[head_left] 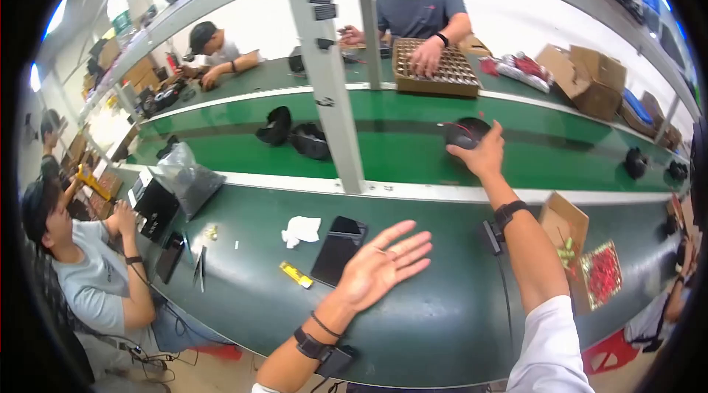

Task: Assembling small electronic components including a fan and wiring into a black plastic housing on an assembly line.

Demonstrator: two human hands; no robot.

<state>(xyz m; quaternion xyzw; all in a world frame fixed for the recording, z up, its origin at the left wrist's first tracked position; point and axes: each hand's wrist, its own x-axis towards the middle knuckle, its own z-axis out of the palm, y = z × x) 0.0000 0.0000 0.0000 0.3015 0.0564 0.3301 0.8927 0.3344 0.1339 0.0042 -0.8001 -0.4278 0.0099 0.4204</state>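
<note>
Over the green conveyor belt my right hand (pixel 483 153) reaches forward, thumb and fingers gripping a round black part (pixel 466 130) from its near side. A thin red wire lies across the top of this part. My left hand (pixel 385 264) is turned palm up above the workbench, fingers spread and holding nothing. Just beside it lies a black phone-like device (pixel 338 251), partly covered by the hand. A crumpled white tissue (pixel 301 231) and a small yellow packet (pixel 296 275) are to its left.
A metal post (pixel 324 76) rises between bench and belt. More black parts (pixel 274 126) sit on the belt. At right stand an open carton (pixel 564 223) and a box of red pieces (pixel 602 275). A co-worker reaches into a partitioned tray (pixel 442 87); another sits left.
</note>
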